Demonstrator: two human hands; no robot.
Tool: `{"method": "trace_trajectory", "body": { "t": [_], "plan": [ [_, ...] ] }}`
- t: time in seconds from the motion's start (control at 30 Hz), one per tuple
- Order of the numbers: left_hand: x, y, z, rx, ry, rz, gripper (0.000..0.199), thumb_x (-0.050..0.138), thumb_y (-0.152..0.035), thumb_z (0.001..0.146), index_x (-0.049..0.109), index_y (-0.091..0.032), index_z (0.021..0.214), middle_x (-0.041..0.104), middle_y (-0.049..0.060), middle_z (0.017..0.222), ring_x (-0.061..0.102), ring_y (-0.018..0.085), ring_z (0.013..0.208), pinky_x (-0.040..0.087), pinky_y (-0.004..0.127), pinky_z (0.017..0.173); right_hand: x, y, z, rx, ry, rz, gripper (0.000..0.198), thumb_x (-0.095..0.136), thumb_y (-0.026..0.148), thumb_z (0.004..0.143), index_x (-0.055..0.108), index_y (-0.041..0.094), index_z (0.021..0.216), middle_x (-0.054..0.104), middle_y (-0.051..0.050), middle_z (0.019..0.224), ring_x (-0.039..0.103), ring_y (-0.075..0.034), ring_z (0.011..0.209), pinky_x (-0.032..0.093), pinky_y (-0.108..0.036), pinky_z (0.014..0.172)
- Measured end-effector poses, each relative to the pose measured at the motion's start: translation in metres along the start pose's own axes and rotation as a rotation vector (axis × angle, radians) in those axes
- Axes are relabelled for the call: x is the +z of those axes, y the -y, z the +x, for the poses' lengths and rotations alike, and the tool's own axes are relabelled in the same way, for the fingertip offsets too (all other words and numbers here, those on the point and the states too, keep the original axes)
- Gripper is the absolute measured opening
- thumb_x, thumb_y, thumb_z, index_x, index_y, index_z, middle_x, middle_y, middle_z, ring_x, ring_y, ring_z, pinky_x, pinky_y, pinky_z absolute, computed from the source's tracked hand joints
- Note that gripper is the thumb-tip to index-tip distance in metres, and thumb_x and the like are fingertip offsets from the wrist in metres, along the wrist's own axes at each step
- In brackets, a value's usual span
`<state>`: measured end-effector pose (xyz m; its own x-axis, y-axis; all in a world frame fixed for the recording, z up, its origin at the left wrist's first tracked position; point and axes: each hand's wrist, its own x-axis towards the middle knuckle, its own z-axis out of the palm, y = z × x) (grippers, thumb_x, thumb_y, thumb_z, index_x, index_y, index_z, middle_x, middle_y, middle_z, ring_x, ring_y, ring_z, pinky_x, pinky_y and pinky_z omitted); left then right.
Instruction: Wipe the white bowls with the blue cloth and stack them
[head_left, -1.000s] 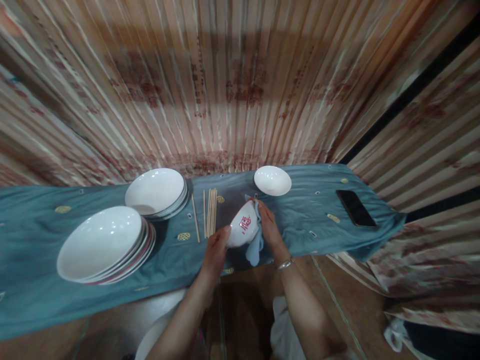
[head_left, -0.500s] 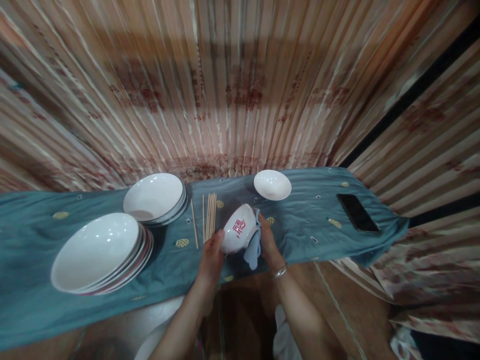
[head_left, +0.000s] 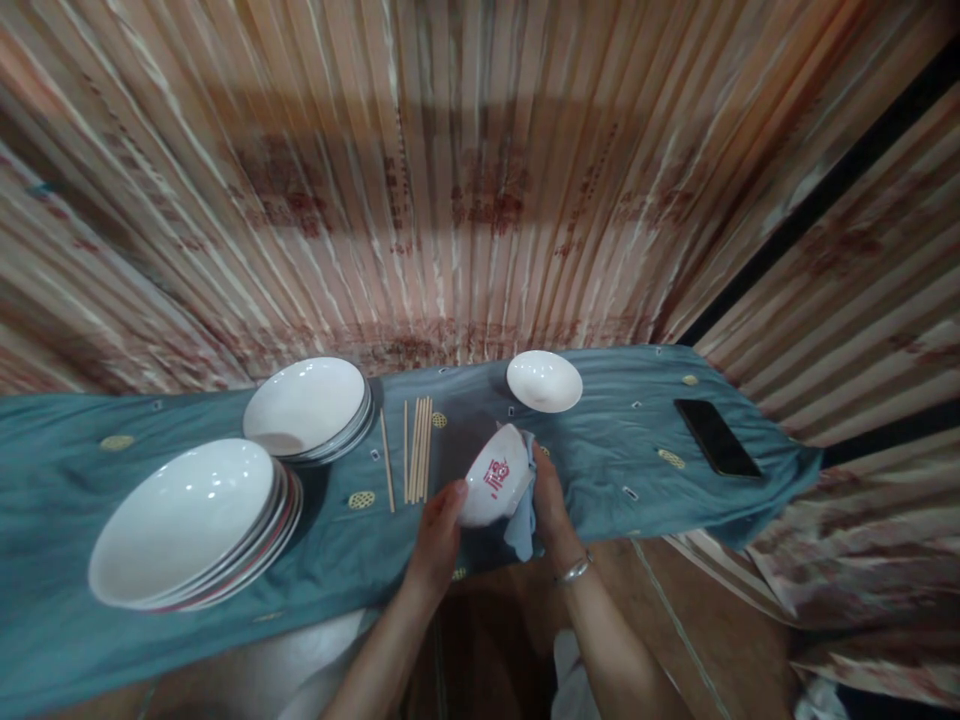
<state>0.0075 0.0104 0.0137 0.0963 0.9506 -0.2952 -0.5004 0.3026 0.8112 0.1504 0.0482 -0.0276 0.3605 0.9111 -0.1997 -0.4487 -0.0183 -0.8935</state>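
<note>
A white bowl (head_left: 491,478) with red characters on its side is held tilted above the near part of the table, between both hands. My left hand (head_left: 441,525) is closed on the bowl's left edge, thumb on top. On the other side, my right hand (head_left: 553,505) grips a light blue cloth (head_left: 523,525) pressed against the bowl; its fingers are partly hidden behind cloth and bowl. Behind them a second white bowl (head_left: 545,381) stands upright on the cloth-covered table. Several wooden chopsticks (head_left: 420,450) lie side by side left of the held bowl.
Two stacks of white dishes stand on the left: a nearer stack (head_left: 187,520) and a farther stack (head_left: 307,405). A black phone (head_left: 716,437) lies at the right end of the green tablecloth (head_left: 622,440). Pleated curtains (head_left: 480,180) hang behind and to the right.
Both hands have moved slightly right and lower in view with the bowl and cloth. The whole scene also sits a little lower as the camera shifts.
</note>
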Motion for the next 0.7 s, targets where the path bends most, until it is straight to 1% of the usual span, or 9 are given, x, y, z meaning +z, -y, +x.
{"method": "trace_trajectory", "body": {
  "t": [0.17,0.27,0.37,0.43,0.5,0.6,0.7],
  "plan": [
    [-0.003,0.001,0.002,-0.007,0.019,0.053,0.052,0.079,-0.062,0.059,0.075,-0.013,0.075,0.076,0.011,0.076,0.07,0.03,0.092,0.053,0.037,0.08,0.0,0.002,0.0,0.017,-0.01,-0.017,0.046,0.064,0.059,0.075,0.074,0.019,0.094,0.077,-0.003,0.098,0.066,-0.026,0.109,0.05,-0.034,0.094],
    [-0.004,0.0,0.004,-0.012,0.022,0.072,0.052,0.079,-0.062,0.059,0.075,-0.013,0.075,0.075,0.011,0.075,0.07,0.03,0.09,0.052,0.036,0.078,0.0,0.005,0.0,0.0,-0.019,-0.067,0.047,0.062,0.06,0.076,0.074,0.019,0.095,0.077,-0.003,0.102,0.066,-0.026,0.109,0.048,-0.035,0.097],
    [-0.005,0.0,0.005,-0.017,0.027,0.097,0.052,0.077,-0.063,0.061,0.076,-0.014,0.077,0.075,0.01,0.075,0.069,0.027,0.084,0.051,0.033,0.074,0.001,0.007,0.0,-0.021,-0.038,-0.121,0.048,0.06,0.06,0.076,0.075,0.019,0.095,0.076,-0.005,0.105,0.065,-0.026,0.11,0.046,-0.038,0.1],
    [-0.007,-0.001,0.007,0.003,0.024,0.135,0.05,0.075,-0.063,0.064,0.075,-0.014,0.078,0.074,0.008,0.073,0.067,0.023,0.075,0.049,0.03,0.068,0.001,0.008,0.001,-0.042,-0.049,-0.159,0.048,0.061,0.061,0.076,0.076,0.02,0.095,0.076,-0.006,0.108,0.064,-0.027,0.111,0.046,-0.039,0.102],
    [-0.01,-0.004,0.008,0.056,-0.003,0.192,0.047,0.074,-0.061,0.066,0.075,-0.015,0.077,0.071,0.005,0.07,0.063,0.019,0.068,0.046,0.027,0.063,0.001,0.008,0.002,-0.061,-0.053,-0.194,0.05,0.06,0.063,0.076,0.077,0.02,0.095,0.076,-0.007,0.108,0.065,-0.028,0.11,0.046,-0.041,0.101],
    [-0.013,-0.01,0.009,0.145,-0.074,0.264,0.041,0.077,-0.054,0.065,0.075,-0.016,0.081,0.069,0.003,0.071,0.059,0.017,0.069,0.044,0.024,0.062,0.003,0.009,0.002,-0.088,-0.038,-0.243,0.053,0.057,0.065,0.078,0.077,0.021,0.097,0.077,-0.007,0.106,0.065,-0.029,0.109,0.047,-0.042,0.1],
    [-0.013,-0.016,0.009,0.152,-0.106,0.222,0.042,0.078,-0.053,0.064,0.074,-0.016,0.082,0.068,0.002,0.072,0.058,0.016,0.07,0.045,0.024,0.063,0.006,0.009,0.003,-0.115,-0.005,-0.279,0.055,0.055,0.068,0.079,0.077,0.022,0.101,0.076,-0.007,0.109,0.063,-0.029,0.114,0.045,-0.043,0.104]
  ]
}}
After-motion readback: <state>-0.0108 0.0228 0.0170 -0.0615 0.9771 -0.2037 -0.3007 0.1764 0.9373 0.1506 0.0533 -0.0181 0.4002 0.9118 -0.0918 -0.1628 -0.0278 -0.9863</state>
